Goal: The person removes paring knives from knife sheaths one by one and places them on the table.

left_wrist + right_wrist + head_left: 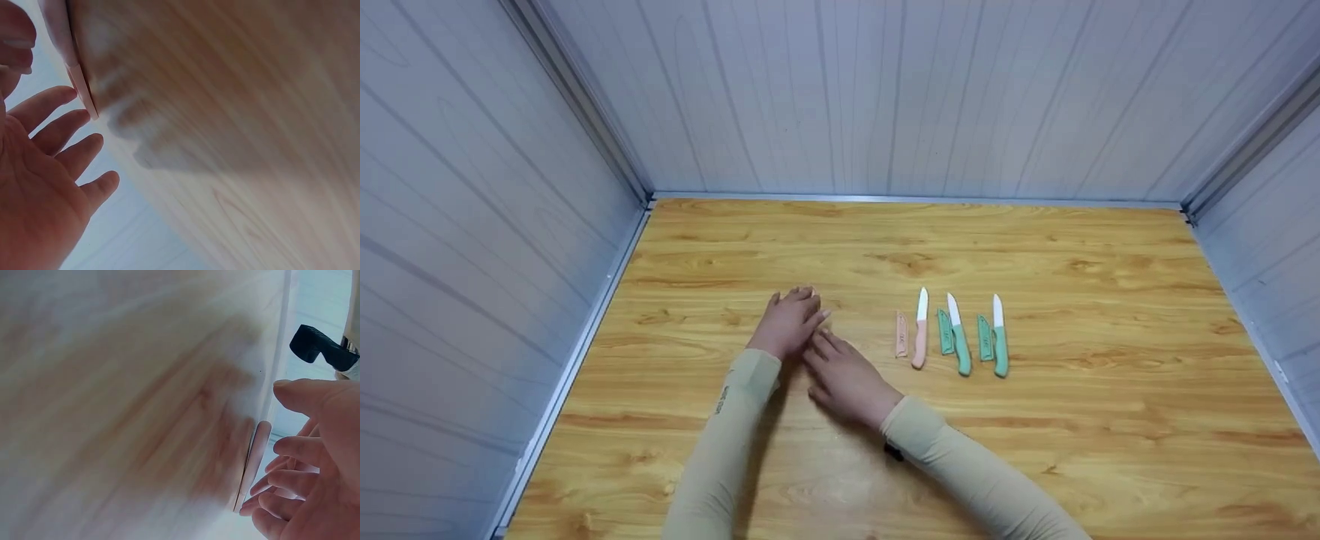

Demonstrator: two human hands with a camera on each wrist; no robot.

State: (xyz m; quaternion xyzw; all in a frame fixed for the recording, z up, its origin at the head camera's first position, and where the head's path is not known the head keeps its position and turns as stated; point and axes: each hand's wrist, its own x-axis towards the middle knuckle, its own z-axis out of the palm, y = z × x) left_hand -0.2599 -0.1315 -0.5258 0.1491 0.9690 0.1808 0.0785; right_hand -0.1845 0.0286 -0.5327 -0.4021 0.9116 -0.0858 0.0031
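Note:
A pink knife (56,28) lies on the table beneath my hands, its thinner end covered by what looks like a pink sheath (84,93). In the right wrist view the rounded pink handle (259,447) shows edge-on against the tabletop. My left hand (790,322) is over the sheath end; its spread fingers touch or nearly touch the sheath's edge. Close beside it, nearer the handle, is my right hand (849,379), thumb apart and fingers loosely bent. From the head view the hands hide most of this knife.
To the right lie a pink knife (920,341) beside a pink sheath (901,334), and two green-handled knives (962,352) (1000,352) beside green sheaths (946,332) (985,338). Their white blades point away. Panel walls (885,97) stand behind and along both sides of the wooden table (1072,450).

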